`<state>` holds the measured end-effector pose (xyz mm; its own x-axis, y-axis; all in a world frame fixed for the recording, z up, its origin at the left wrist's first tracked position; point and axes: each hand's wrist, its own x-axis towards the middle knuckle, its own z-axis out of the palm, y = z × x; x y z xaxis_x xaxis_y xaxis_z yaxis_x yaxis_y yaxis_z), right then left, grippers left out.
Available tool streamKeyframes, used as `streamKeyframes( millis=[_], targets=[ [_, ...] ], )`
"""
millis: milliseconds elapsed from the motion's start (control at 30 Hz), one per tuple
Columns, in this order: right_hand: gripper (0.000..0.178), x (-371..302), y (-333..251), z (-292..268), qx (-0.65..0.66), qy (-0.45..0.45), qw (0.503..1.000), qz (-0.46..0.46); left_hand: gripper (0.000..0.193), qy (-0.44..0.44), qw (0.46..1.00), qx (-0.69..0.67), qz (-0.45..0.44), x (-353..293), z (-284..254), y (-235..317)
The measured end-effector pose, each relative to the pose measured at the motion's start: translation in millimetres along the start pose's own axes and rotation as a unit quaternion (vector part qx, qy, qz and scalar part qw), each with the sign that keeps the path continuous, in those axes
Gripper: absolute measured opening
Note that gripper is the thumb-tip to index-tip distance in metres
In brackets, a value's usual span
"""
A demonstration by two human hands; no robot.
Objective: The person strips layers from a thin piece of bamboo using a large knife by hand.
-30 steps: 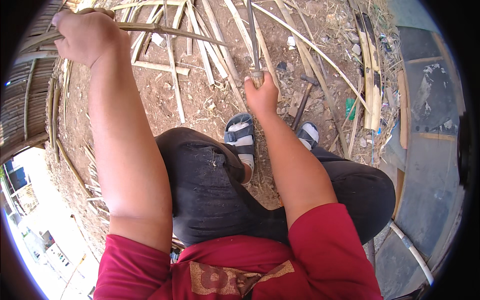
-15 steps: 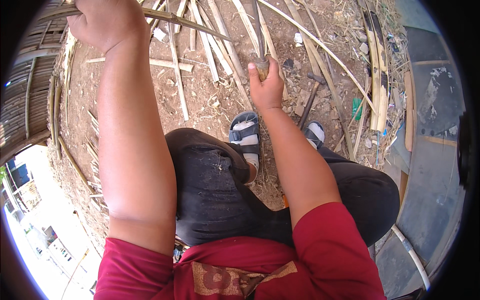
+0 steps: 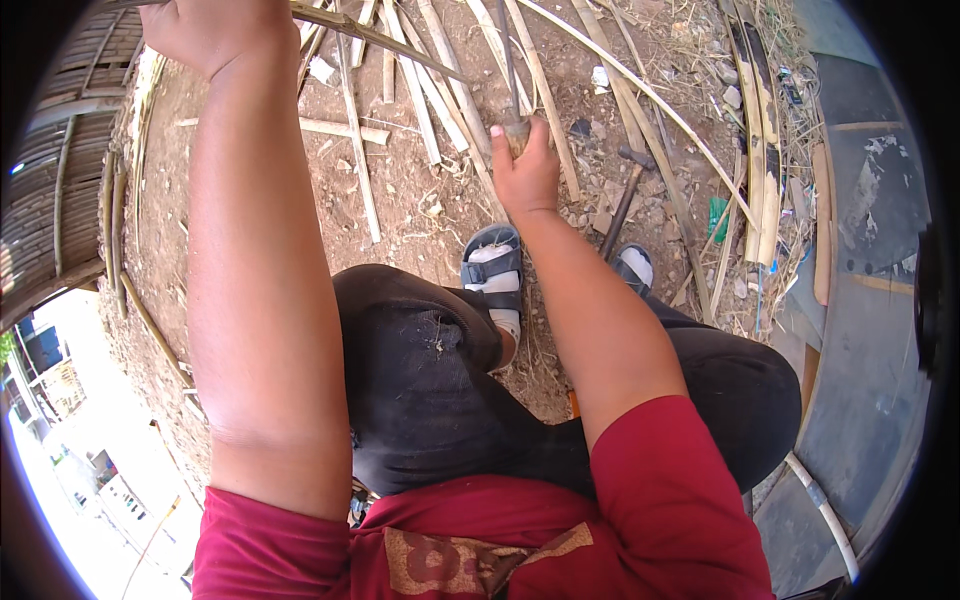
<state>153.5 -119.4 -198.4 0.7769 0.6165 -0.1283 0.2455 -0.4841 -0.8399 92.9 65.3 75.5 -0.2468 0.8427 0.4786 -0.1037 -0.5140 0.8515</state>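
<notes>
At the upper left, my left hand (image 3: 222, 35) is closed around a bamboo stick (image 3: 372, 36), which slants down to the right past my fist. The top of this hand is cut off by the picture's edge. My right hand (image 3: 528, 178), in the upper middle, grips the wooden handle of a long knife (image 3: 511, 75) with a narrow dark blade pointing away from me. The stick's thin end lies just left of the blade in the picture; whether they touch I cannot tell.
Split bamboo strips (image 3: 412, 90) lie scattered over the dirt ahead. A hammer (image 3: 622, 207) rests by my right foot. Darkened bamboo pieces (image 3: 762, 150) and a grey sheet (image 3: 865, 340) are at the right. A slatted bamboo wall (image 3: 60, 200) stands at the left.
My left hand has risen slightly toward the top edge with the bamboo stick. The right hand and knife have shifted a little left.
</notes>
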Motion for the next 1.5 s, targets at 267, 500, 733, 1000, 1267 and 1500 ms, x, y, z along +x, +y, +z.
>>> streamKeyframes(
  millis=[267,500,733,1000,1267,1500],
  targets=[
    [0.048,-3.9,33.7,1.2,-0.123,-0.145,0.975,0.117,0.047,-0.004,0.997,0.060,-0.038,21.7,-13.6,-19.1],
    [0.044,11.8,-26.1,-3.5,0.045,-0.020,0.999,0.005,0.057,0.006,0.997,0.063,-0.043,28.7,-15.0,-22.1],
    [0.049,5.4,37.2,8.6,-0.182,-0.175,0.965,0.071,0.061,0.037,0.996,0.045,-0.074,23.8,-19.5,-23.2],
    [0.044,4.5,15.0,5.0,-0.024,-0.133,0.986,0.098,0.058,0.058,0.995,0.051,-0.059,21.5,-28.3,-26.0],
    [0.036,7.7,-43.8,-8.3,0.021,-0.047,0.998,-0.036,0.061,0.036,0.994,0.059,-0.086,21.9,-34.6,-22.8],
    [0.041,4.2,31.9,0.6,-0.140,-0.190,0.963,0.131,0.063,0.025,0.997,0.007,-0.071,18.1,-29.9,-19.4]
  ],
)
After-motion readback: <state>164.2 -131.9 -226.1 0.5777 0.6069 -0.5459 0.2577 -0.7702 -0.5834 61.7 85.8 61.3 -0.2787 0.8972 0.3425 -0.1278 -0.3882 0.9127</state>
